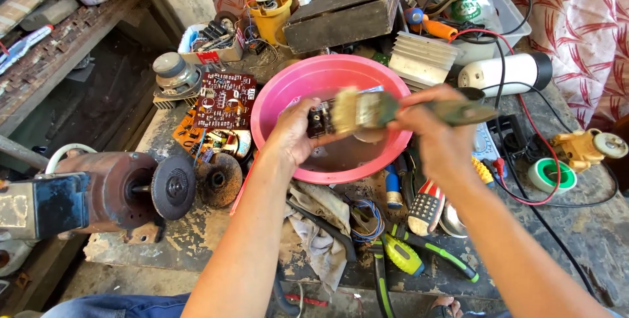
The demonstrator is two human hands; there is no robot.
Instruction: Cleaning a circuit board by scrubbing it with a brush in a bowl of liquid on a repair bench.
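My left hand (pixel 293 136) grips a small dark electronic part (pixel 319 121) over a pink plastic basin (pixel 275 98). My right hand (pixel 438 133) holds a green-handled paintbrush (pixel 393 110) whose pale bristles lie against that part. Both hands hover just above the basin, which holds a little dark liquid. The brush head is blurred.
A red circuit board (pixel 225 100) lies left of the basin, a bench grinder (pixel 111 190) further left. Pliers (pixel 419 252), screwdrivers, rags and wires crowd the near bench. A white cylinder (pixel 504 72), an aluminium heat sink (pixel 422 59) and a wooden box (pixel 344 10) sit behind.
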